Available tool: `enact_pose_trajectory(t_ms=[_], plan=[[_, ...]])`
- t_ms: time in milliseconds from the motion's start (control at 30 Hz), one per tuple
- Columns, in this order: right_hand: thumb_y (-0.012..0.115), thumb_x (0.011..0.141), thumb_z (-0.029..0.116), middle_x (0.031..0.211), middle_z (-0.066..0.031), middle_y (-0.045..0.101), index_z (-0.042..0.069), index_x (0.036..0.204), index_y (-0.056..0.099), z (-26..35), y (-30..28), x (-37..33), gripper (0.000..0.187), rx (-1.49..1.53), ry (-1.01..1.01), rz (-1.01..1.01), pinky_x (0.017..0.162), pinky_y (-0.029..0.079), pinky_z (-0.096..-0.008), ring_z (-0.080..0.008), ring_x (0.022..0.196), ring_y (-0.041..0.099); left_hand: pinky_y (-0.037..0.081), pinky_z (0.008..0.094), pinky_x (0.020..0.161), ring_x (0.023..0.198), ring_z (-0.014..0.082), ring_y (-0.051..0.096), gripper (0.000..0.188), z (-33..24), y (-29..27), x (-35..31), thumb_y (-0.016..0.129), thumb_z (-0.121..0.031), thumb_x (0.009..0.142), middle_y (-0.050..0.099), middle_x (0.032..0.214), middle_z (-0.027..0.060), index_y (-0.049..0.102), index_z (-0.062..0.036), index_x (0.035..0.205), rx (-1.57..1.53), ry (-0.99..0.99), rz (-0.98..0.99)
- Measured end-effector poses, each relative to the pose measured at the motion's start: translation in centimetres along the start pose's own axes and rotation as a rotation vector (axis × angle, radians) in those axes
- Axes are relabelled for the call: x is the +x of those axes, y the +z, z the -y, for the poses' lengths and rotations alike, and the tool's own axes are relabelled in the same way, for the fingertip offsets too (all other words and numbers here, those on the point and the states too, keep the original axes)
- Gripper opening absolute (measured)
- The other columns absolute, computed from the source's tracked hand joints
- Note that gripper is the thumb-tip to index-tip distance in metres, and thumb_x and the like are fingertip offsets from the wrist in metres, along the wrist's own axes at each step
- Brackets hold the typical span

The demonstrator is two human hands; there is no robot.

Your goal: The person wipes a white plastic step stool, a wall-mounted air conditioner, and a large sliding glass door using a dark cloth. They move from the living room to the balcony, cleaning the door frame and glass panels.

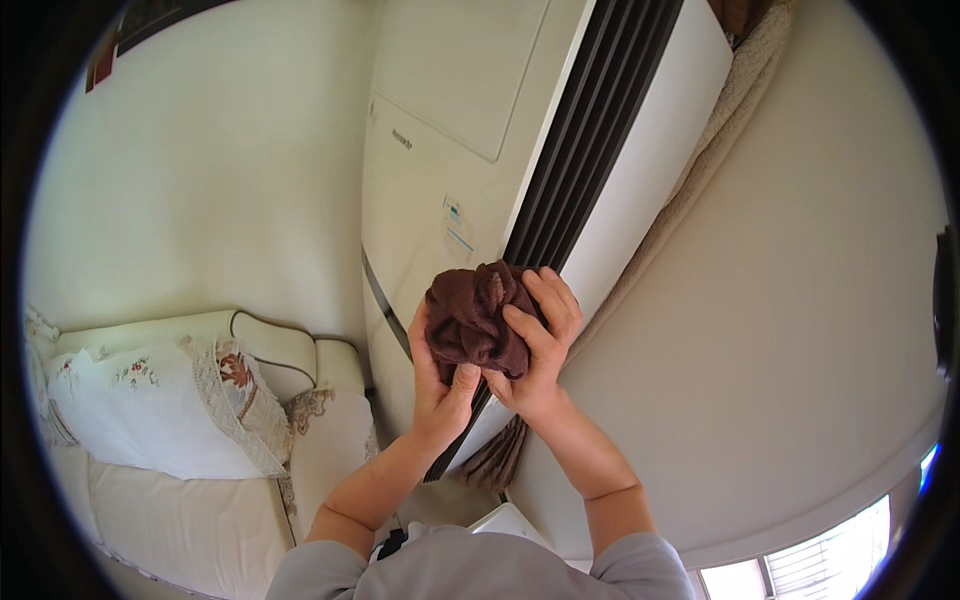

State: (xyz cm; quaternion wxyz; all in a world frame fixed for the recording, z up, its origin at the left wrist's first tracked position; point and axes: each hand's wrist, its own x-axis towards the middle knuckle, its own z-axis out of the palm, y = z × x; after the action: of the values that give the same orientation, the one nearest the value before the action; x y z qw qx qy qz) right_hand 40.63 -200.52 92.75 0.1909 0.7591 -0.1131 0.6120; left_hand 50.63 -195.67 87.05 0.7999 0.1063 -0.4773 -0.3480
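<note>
A dark brown cloth [470, 318], bunched and folded into a lump, is held up between both hands in the middle of the view. My left hand [440, 395] grips its left and lower side, thumb pressed against the bottom edge. Around the right side curl the fingers of my right hand [540, 345], closed on the fabric. Just behind the cloth stands a tall white floor-standing air conditioner [430, 190] with a dark slatted vent [590, 120] down its side. The cloth overlaps the lower vent in view; whether it touches the unit I cannot tell.
At the left is a cream sofa [180, 525] with a white embroidered, lace-edged cover [150, 410] over its back. A beige curtain [715, 140] hangs behind the unit, its brown tasselled end [495, 455] lower down. A wide pale surface [790, 300] fills the right, above a bright window [830, 555].
</note>
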Motion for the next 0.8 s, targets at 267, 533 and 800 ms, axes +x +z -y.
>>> enact_pose_trajectory(t_ms=[267, 533, 800], plan=[[0.061, 0.095, 0.028, 0.147, -0.0204, 0.039, 0.002, 0.137, 0.047, -2.3, -0.5, 0.4, 0.051, 0.427, 0.486, 0.016, 0.114, 0.028, -0.0458, -0.0352, 0.140, 0.035, 0.041, 0.0442, 0.103, 0.127, 0.0406, 0.047, 0.055, 1.8, -1.0, 5.3, 0.070, -0.007, 0.087, 0.047, 0.142, 0.0216, 0.052, -0.0122, 0.139, 0.913, 0.608, 0.357], [0.048, 0.099, 0.006, 0.148, -0.0127, 0.035, 0.005, 0.152, 0.022, -2.4, -4.3, 1.1, 0.059, 0.841, 0.917, -0.024, 0.110, 0.035, -0.0360, -0.0217, 0.136, 0.035, 0.032, 0.0469, 0.104, 0.128, 0.0293, 0.047, 0.055, 2.5, 1.5, 9.4, 0.074, -0.021, 0.078, 0.048, 0.143, 0.0098, 0.059, -0.0292, 0.130, 1.419, 1.001, 0.376], [0.057, 0.096, 0.013, 0.154, -0.0171, 0.028, 0.005, 0.150, 0.025, -2.2, -7.2, 3.5, 0.064, 0.385, 0.676, -0.003, 0.113, 0.033, -0.0479, -0.0303, 0.144, 0.028, 0.038, 0.0421, 0.095, 0.113, 0.0249, 0.051, 0.047, -2.6, 10.4, 20.6, 0.063, -0.014, 0.082, 0.055, 0.127, 0.0053, 0.063, -0.0234, 0.128, 1.284, 1.233, 0.272]])
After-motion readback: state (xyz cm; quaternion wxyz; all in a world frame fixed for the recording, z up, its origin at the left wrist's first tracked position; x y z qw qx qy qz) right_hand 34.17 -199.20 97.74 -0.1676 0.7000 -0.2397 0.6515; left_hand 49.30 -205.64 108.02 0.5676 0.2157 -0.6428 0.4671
